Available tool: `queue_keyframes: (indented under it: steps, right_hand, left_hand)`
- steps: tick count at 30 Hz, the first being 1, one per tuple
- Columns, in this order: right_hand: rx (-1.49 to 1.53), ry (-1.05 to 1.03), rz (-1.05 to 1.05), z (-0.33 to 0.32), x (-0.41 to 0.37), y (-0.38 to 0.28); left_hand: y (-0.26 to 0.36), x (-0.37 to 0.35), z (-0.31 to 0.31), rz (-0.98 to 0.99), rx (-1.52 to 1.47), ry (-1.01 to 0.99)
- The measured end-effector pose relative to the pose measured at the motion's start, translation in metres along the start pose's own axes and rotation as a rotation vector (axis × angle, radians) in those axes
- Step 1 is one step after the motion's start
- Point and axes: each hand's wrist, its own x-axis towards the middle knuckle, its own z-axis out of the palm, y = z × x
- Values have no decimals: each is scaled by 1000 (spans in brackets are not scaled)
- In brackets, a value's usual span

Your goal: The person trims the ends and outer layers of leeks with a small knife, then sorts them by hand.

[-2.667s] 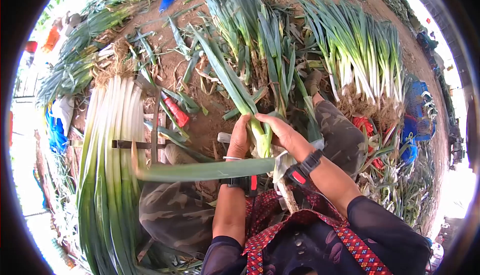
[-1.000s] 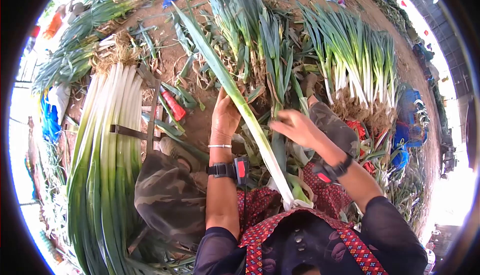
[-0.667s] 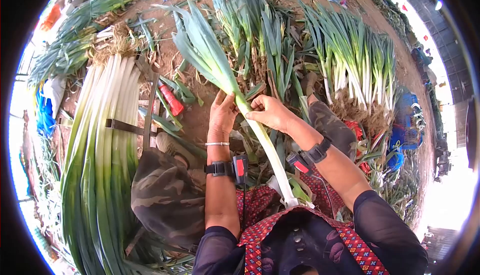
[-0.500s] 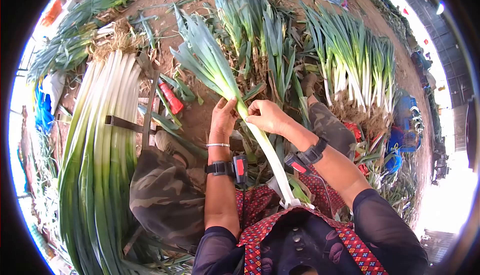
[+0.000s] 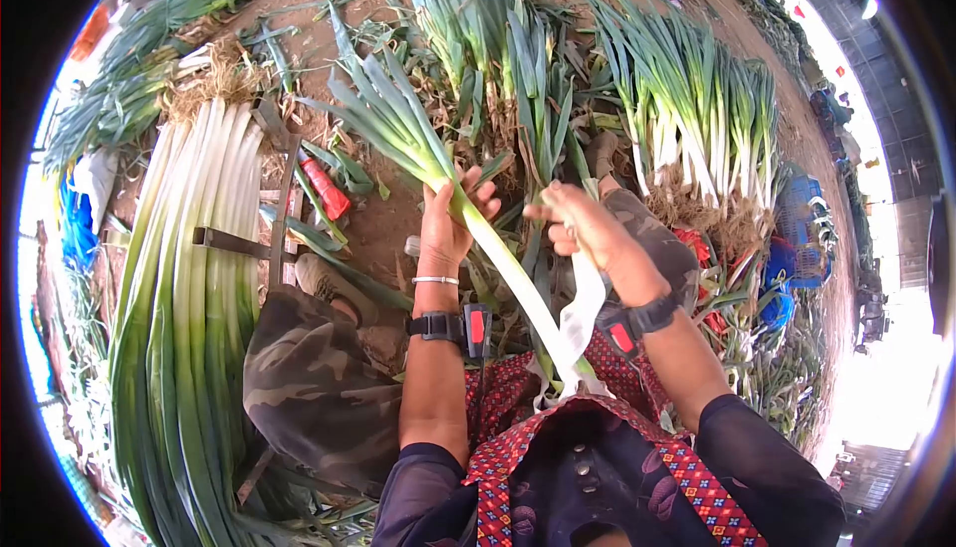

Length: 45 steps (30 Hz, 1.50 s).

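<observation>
Where the view's centre is taken as the middle of the clock, the left hand (image 5: 454, 220) sits close to it, slightly toward ten, curled around a single leek (image 5: 513, 273) with its fingers partly spread. The leek slants from its fanned green leaves at eleven o'clock down to its white lower end near six, which reaches the red patterned apron (image 5: 637, 383). Apart from that hand, the right hand (image 5: 590, 230) is at two o'clock with bent fingers; a pale strip of skin (image 5: 584, 303) runs from beneath it toward the leek's lower end. Whether those fingers grip the strip cannot be told.

At nine o'clock a large leek bundle (image 5: 189, 288) lies lengthwise, roots uppermost and leaves trailing toward eight, with a dark bar (image 5: 231, 241) across it. Just beside it, toward ten, is a red-wrapped object (image 5: 325, 189) on the soil. More leafy stalks (image 5: 149, 69) are heaped beyond at ten, while a standing cluster of greens (image 5: 478, 34) occupies twelve. Toward one and two, a row of leeks (image 5: 697, 114) has its roots nearest the person. A blue plastic crate (image 5: 803, 231) is at three, and a camouflage-clad knee (image 5: 309, 383) at eight.
</observation>
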Motion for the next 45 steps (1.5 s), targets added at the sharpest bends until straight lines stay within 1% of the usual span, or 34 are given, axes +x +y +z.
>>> queue_keyframes:
  steps: [2,3,5,6,8,9,12,13,16,17,19,20,21,22,23,24,25,27,28,30,32,33,34,35,36,37,38,39,40,41,42,43,44,45]
  right_hand:
    - [37,-188,192,1,-11,20]
    - [-70,-338,213,10,-21,31]
    - [-192,-527,287,20,-48,57]
    - [-214,-568,339,19,-60,70]
    - [-479,-313,222,5,-81,94]
    - [-212,-242,285,7,-97,92]
    - [-188,-129,285,8,-128,76]
    - [-393,-141,169,4,-131,80]
    - [-630,-178,145,9,-159,64]
    - [-605,-214,163,11,-174,57]
    - [-664,-134,396,9,-206,52]
    - [-685,-108,313,8,-224,50]
    - [-702,-80,231,8,-244,47]
    - [-600,-20,437,6,-263,40]
    - [-713,-34,293,4,-278,34]
    - [-656,29,447,3,-296,25]
    - [-595,86,598,0,-313,17]
    - [-456,371,381,-9,-355,20]
    - [-454,349,342,-15,-356,21]
    - [-434,309,260,-30,-340,15]
    - [-436,266,142,-47,-303,7]
    - [-660,226,33,-65,-264,25]
    - [-733,131,114,-50,-228,15]
    - [-904,149,45,-56,-197,26]
    - [-985,163,-69,-54,-182,30]
    - [-1071,187,-183,-47,-168,30]
    - [-1063,212,-329,-39,-172,27]
    - [-888,89,-186,-13,-187,0]
    - [-899,79,-135,-13,-187,9]
    - [-915,72,-91,-16,-188,21]
    - [-934,66,-50,-18,-188,33]
    - [-823,102,-46,-18,-187,45]
    - [-842,93,70,-23,-186,48]
    - [-791,53,-4,-26,-191,51]
  left_hand:
    - [9,8,16,74,70,79]
    - [16,14,19,116,121,114]
    - [33,25,25,164,221,231]
    - [45,31,27,180,266,312]
    - [63,49,7,248,349,320]
    - [68,54,-2,255,339,315]
    - [68,65,-24,267,386,369]
    - [66,67,-32,250,368,377]
    - [63,73,-57,219,321,427]
    - [65,74,-66,236,357,448]
    - [70,81,-92,278,387,468]
    - [74,86,-108,302,383,468]
    - [82,100,-134,223,324,528]
    - [88,105,-145,163,270,462]
    - [87,107,-143,145,207,447]
    - [89,109,-138,131,147,431]
    - [94,104,-130,160,191,461]
    - [100,92,-112,227,263,516]
    - [105,91,-112,140,174,467]
    - [98,105,-118,168,169,398]
    - [85,96,-82,140,96,319]
    - [79,103,-84,157,68,285]
    - [76,104,-82,136,124,253]
    - [74,97,-65,163,161,298]
    - [71,89,-47,193,201,350]
    - [71,88,-43,226,176,345]
    - [75,87,-41,249,193,322]
    - [78,92,-47,257,216,300]
    - [77,94,-45,259,238,269]
    - [76,96,-40,245,177,316]
    - [68,79,-6,328,275,362]
    - [69,86,-13,301,229,351]
    - [71,95,-20,274,183,342]
    - [69,95,-14,288,201,344]
